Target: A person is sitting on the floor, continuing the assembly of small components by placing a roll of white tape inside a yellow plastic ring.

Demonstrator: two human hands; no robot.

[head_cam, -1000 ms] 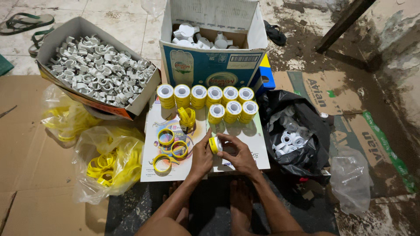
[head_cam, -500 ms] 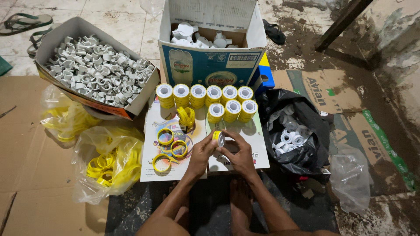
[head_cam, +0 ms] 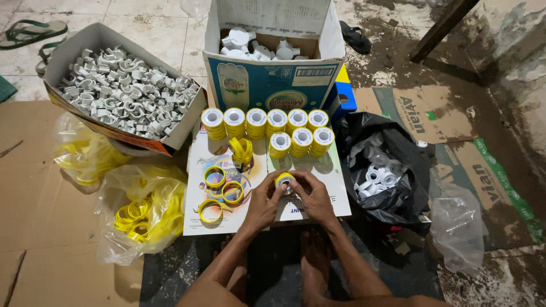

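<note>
Both hands pinch one spool (head_cam: 284, 182) over the board (head_cam: 318, 170): left hand (head_cam: 263, 202) steadies, right hand (head_cam: 311, 198) presses the ring. Keep it square, push evenly, then set it by the stacks (head_cam: 267, 124).

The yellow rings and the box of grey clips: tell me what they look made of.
yellow rings: likely plastic; uniform bright colour, thin smooth glossy bands.
grey clips: probably moulded plastic; identical pale matte shapes heaped in a cardboard box.
Both hands, left hand and right hand, hold a yellow-and-white spool.
</note>
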